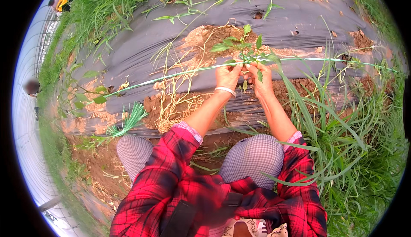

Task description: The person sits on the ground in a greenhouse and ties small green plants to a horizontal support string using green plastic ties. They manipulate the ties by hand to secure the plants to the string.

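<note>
My left hand, with a pale bracelet at the wrist, has its fingertips pinched at a green plastic twine stretched across the bed. My right hand meets it there, fingers bent in beside the stem of a young leafy plant. Both hands are close together at the point where stem and twine cross; what exactly is pinched between the fingertips is too small to tell. To the left, near my knee, a bundle of cut green twine strips lies on the bed's edge.
Dark plastic mulch film, torn in places over brown soil, covers the bed. Dry pulled weeds lie left of my hands. Tall grass crowds the right side. Another leafy plant stands left. A person is far off at upper left.
</note>
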Available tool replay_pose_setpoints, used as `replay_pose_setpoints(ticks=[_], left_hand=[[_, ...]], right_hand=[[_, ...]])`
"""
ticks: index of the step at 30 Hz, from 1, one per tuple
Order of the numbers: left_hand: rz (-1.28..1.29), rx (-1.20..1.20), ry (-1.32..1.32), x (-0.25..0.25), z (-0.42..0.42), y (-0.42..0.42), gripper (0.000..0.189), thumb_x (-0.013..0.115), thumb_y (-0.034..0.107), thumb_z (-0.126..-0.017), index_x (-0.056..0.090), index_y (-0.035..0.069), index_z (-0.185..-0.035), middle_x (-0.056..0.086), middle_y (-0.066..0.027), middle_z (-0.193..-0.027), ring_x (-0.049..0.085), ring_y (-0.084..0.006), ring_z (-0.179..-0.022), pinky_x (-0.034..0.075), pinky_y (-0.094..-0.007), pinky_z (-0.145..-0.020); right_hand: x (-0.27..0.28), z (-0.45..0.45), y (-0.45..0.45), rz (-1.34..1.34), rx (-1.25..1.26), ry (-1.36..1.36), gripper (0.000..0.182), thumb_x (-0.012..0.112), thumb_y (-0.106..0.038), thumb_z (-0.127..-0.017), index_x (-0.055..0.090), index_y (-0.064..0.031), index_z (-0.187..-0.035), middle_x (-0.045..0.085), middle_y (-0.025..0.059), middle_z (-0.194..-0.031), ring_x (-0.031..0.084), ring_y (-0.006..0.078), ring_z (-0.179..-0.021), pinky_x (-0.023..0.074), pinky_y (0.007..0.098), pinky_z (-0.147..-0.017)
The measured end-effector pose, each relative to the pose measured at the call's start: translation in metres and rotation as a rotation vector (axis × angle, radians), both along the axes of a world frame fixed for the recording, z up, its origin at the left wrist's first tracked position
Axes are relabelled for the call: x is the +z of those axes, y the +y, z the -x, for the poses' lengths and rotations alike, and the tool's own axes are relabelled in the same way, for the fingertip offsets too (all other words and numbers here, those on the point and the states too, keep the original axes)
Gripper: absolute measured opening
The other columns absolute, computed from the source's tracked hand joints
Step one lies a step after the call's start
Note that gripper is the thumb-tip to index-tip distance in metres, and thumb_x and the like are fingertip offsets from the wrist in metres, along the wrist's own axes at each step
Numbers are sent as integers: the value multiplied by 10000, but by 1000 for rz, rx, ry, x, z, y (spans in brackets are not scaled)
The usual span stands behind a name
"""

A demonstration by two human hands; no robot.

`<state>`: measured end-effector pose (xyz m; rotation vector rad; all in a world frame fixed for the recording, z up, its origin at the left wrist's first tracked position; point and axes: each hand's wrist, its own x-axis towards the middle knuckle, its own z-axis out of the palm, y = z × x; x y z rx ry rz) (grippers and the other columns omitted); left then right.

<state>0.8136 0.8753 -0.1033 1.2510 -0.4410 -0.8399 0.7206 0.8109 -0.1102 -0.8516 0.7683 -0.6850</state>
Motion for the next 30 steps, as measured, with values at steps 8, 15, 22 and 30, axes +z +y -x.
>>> replay_pose_setpoints(ticks=[8,15,22,30], left_hand=[[-155,18,-33,17,4,-5,109,581,65,-768,586,2,-858,595,-48,-715,531,-88,-579,422,-215,-503],[-197,-50,262,6,-7,-3,100,577,70,-774,575,-21,-815,595,-71,-719,549,-112,-590,443,-217,-507],[-476,-25,195,-16,-24,6,109,600,77,-748,568,9,-827,586,-48,-701,545,-103,-578,445,-215,-496],[-421,-119,-1045,-7,-21,11,262,640,120,-661,592,155,-916,528,-59,-860,553,-248,-762,441,-340,-655]], right_hand=[[-16,4,3,-205,-10,129,113,499,-140,-816,559,-44,-817,606,73,-684,529,94,-454,325,185,-349],[-19,9,9,-232,56,231,96,493,-109,-795,549,-37,-826,605,73,-681,538,93,-466,348,177,-346],[-25,16,8,-267,60,234,61,563,-115,-765,555,-58,-785,599,57,-655,521,77,-455,351,171,-344],[-27,20,6,-256,51,287,84,550,-146,-785,556,-62,-784,584,44,-629,494,70,-440,340,174,-345]])
